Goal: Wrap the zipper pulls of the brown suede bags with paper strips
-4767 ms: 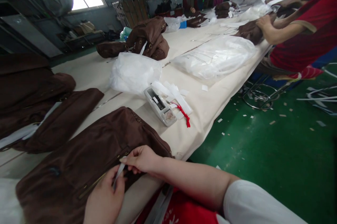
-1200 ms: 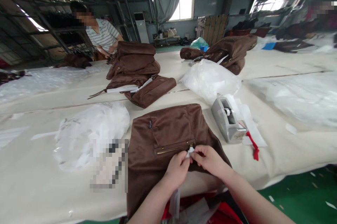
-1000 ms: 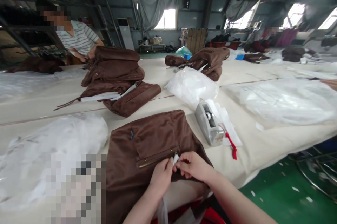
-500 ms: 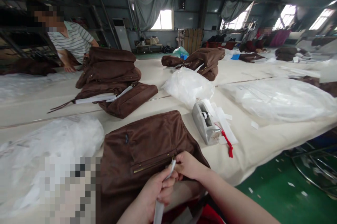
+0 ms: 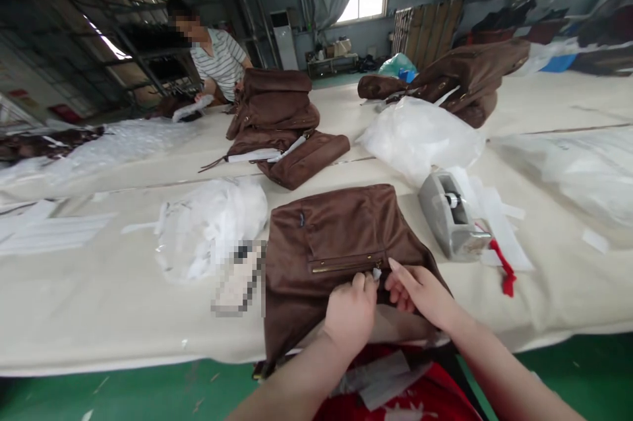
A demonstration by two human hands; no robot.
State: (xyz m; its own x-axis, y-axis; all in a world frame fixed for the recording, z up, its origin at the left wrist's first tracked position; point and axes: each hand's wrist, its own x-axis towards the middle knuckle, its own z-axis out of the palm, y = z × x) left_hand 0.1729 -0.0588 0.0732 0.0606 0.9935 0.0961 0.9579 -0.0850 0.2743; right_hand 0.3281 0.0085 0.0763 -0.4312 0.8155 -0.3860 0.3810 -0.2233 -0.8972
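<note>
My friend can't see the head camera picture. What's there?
A person's left hand and right hand flank a small white scrap by the brass-coloured zip of a brown leather-look bag. A grey boxy tape dispenser stands right of it on a cream table; brown bags are piled behind.

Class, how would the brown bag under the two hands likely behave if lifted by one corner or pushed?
The bag would probably sag and crease rather than hold its shape, since its surface is wrinkled. Lying broad and flat on the table, it seems unlikely to roll. It may be light for its size, as it looks thinly filled.
</note>
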